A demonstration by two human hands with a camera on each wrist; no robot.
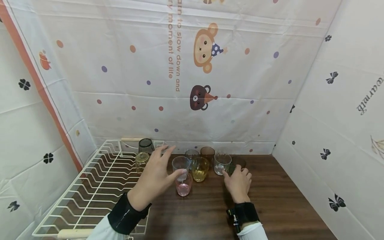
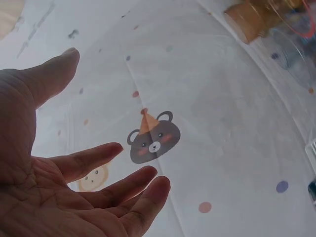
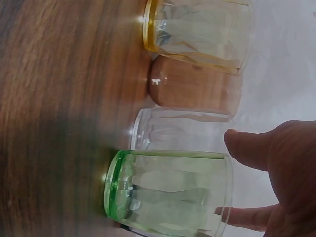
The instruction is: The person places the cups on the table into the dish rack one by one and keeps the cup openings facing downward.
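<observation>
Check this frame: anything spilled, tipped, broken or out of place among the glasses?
Nothing stands out. The glasses on the table stand upright, no spill shows, and two more sit in the white rack. The left hand hovers open; the right hand reaches the green glass.

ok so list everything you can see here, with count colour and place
glasses on table: about eight; clear, yellow, pink, brown, green; clustered at the back of the table
glasses in rack: two, one dark, one yellowish, at the rack's far end
dish rack: one, white wire, left on the table
table: one, dark wood
printed cloth: white, cartoon animals, behind and at both sides
left hand: open, above the pink glass
right hand: at the green glass; grip unclear
</observation>
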